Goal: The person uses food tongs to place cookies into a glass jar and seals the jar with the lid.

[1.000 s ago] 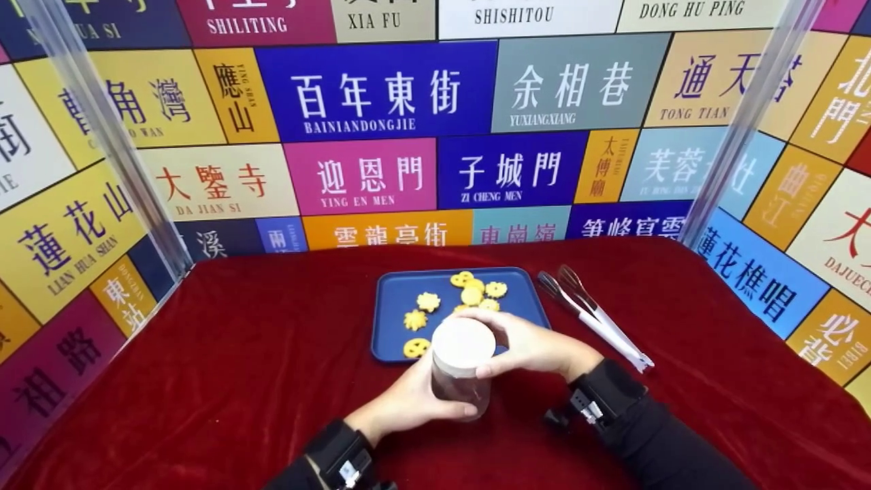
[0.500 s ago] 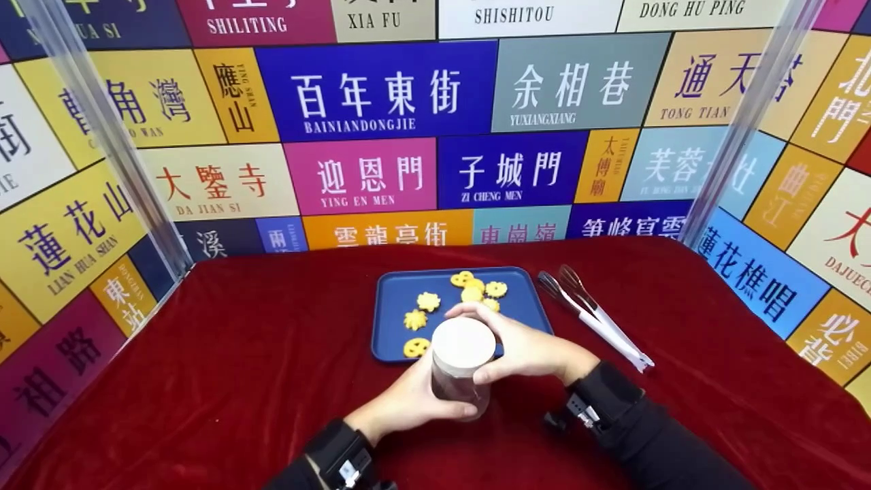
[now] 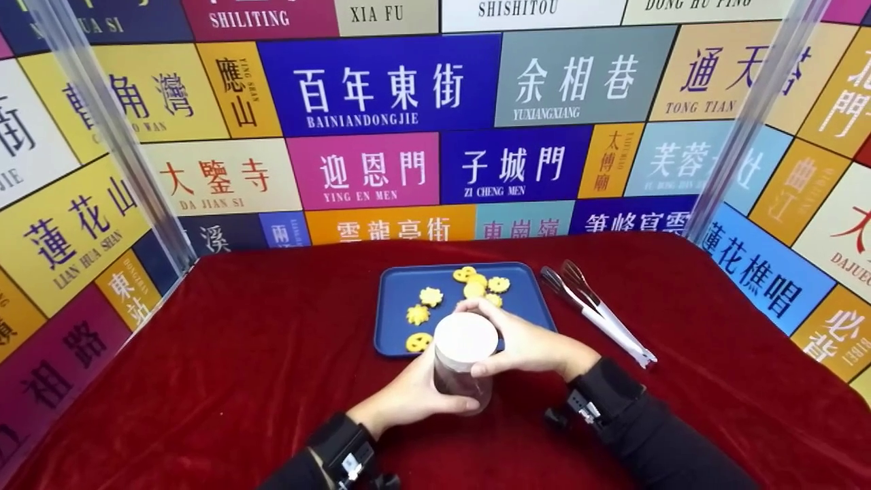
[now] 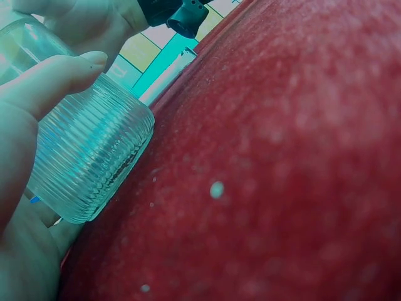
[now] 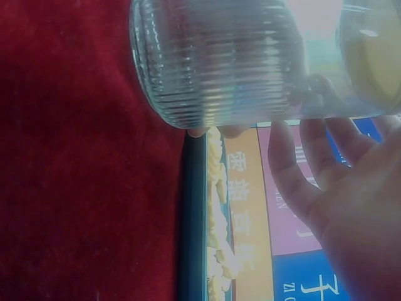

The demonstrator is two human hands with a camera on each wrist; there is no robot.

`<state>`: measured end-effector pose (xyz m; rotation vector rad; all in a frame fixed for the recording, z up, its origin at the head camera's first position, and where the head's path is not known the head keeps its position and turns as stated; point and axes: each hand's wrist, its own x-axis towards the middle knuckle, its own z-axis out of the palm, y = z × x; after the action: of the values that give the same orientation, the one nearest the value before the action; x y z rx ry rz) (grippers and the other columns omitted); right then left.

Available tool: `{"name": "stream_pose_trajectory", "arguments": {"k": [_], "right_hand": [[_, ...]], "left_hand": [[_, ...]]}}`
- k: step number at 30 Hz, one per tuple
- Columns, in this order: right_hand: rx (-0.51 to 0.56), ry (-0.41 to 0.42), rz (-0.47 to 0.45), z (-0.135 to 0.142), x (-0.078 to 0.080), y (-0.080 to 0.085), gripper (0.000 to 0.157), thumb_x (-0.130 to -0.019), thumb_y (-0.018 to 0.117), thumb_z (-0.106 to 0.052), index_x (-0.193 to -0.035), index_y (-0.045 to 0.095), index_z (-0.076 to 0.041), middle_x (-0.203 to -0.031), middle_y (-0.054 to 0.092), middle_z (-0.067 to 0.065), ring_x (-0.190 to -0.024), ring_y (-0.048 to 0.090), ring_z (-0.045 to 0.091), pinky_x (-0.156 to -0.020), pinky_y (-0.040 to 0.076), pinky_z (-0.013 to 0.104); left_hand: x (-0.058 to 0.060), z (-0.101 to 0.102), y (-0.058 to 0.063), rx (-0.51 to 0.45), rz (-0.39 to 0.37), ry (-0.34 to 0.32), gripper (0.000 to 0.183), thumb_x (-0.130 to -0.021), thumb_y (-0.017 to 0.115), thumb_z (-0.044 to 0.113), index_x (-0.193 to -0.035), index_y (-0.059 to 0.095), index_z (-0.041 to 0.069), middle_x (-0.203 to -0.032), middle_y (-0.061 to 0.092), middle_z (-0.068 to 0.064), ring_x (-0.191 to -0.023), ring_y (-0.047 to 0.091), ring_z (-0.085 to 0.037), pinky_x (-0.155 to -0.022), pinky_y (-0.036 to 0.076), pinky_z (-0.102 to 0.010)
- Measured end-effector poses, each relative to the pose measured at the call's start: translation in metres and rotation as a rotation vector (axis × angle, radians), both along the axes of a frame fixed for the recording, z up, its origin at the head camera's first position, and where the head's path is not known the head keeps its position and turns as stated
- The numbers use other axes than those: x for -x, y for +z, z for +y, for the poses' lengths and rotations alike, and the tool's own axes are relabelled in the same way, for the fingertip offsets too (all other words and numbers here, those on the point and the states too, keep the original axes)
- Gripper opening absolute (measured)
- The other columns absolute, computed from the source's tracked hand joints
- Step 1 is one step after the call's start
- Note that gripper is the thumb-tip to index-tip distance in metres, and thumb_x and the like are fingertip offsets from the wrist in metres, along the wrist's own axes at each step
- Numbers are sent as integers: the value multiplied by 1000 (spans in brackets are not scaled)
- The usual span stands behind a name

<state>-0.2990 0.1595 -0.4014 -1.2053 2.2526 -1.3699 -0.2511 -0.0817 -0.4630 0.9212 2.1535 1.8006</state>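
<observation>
A clear glass jar [image 3: 464, 389] with a pale round lid [image 3: 466, 335] stands upright in front of the tray. My left hand [image 3: 407, 396] grips the jar's body from the left, thumb across the near side. Ribbed glass shows on the lower part of the jar [image 4: 103, 150] in the left wrist view, close to the cloth. My right hand [image 3: 537, 346] holds the lid, with its thumb at the near rim and fingers round the far side. Through the glass in the right wrist view, no contents show in the jar [image 5: 219, 63].
Behind the jar lies a blue tray [image 3: 396, 280] with several yellow cookies [image 3: 475, 290], some flower-shaped. White-handled tongs [image 3: 604, 320] rest to the tray's right. Red cloth [image 3: 272, 340] covers the table, and a wall of coloured signs [image 3: 381, 82] stands behind.
My right fingers and thumb have shifted slightly around the lid. The left hand and jar keep their place, while the head view has tilted a little.
</observation>
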Motion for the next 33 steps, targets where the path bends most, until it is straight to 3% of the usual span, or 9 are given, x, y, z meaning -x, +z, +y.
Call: {"name": "stream_pose_trajectory", "arguments": {"k": [12, 17, 21, 29, 33], "right_hand": [[33, 14, -20, 3, 1, -1, 84, -82, 92, -41, -147, 48, -10, -138, 61, 5, -129, 56, 25, -113, 41, 50], [79, 55, -112, 8, 4, -4, 93, -84, 91, -39, -157, 45, -4, -146, 58, 9, -134, 54, 22, -113, 44, 36], [126, 96, -182, 8, 7, -7, 94, -85, 91, -34, -159, 43, -1, -147, 59, 11, -134, 55, 21, -113, 45, 32], [101, 145, -163, 5, 7, -2, 90, -88, 88, -38, -161, 43, -11, -149, 59, 8, -137, 54, 27, -116, 42, 43], [37, 109, -89, 3, 3, 7, 96, -84, 91, -45, -160, 40, -15, -149, 58, 6, -136, 56, 27, -116, 41, 49]], "left_hand": [[0, 2, 1, 2, -8, 5, 102, -83, 93, 17, -163, 29, 21, -149, 54, 4, -137, 52, -13, -118, 42, -33], [0, 3, 0, 9, -5, 18, 106, -82, 94, 18, -165, 28, 23, -148, 55, 5, -136, 53, -13, -117, 43, -33], [1, 3, -1, 6, 0, 18, 107, -82, 94, 17, -165, 27, 22, -149, 54, 5, -137, 52, -13, -119, 41, -34], [1, 1, -1, 7, -9, 10, 102, -82, 93, 18, -162, 31, 20, -148, 55, 5, -137, 52, -13, -119, 41, -34], [1, 0, -1, -10, -10, -6, 100, -82, 93, 17, -161, 31, 19, -148, 55, 4, -137, 52, -14, -119, 40, -34]]}}
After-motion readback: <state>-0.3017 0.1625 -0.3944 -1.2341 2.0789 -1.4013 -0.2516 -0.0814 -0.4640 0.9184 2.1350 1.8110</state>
